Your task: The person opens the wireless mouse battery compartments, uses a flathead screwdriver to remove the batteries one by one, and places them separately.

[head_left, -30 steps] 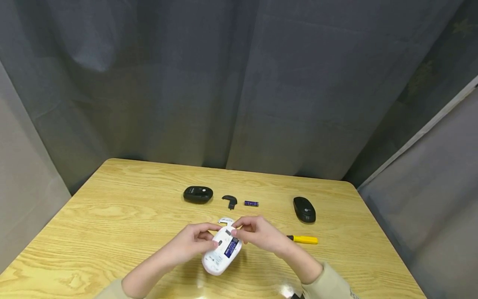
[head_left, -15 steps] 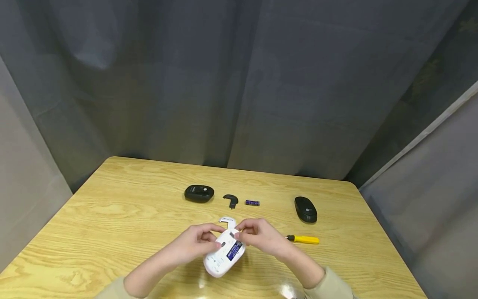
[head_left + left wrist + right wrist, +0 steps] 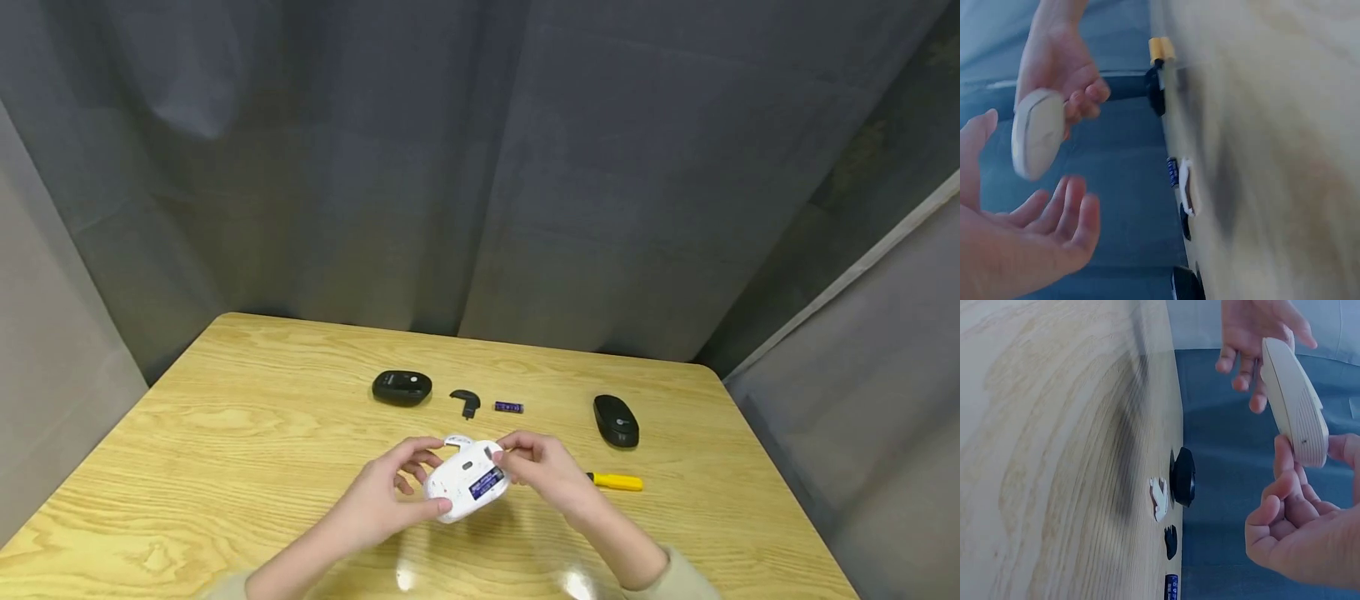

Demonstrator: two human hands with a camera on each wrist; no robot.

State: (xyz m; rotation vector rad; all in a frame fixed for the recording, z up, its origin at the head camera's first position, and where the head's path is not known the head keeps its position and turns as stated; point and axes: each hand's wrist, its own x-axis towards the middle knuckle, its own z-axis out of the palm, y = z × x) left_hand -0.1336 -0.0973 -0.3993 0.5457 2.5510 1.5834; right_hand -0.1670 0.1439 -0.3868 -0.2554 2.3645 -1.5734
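A white computer mouse is held upside down above the wooden table, with a blue battery showing in its open underside. My right hand pinches its right end; the right wrist view shows those fingers on the mouse. My left hand is spread around the left side with relaxed fingers. In the left wrist view that hand stands a little apart from the mouse. A small white battery cover lies on the table just behind the hands.
Further back lie an upturned black mouse, a black cover piece and a loose blue battery. A second black mouse and a yellow screwdriver are to the right. Grey curtains close in the table.
The white mouse has been turned crosswise and shifted slightly right. My left hand has loosened from gripping it, while my right hand keeps hold.
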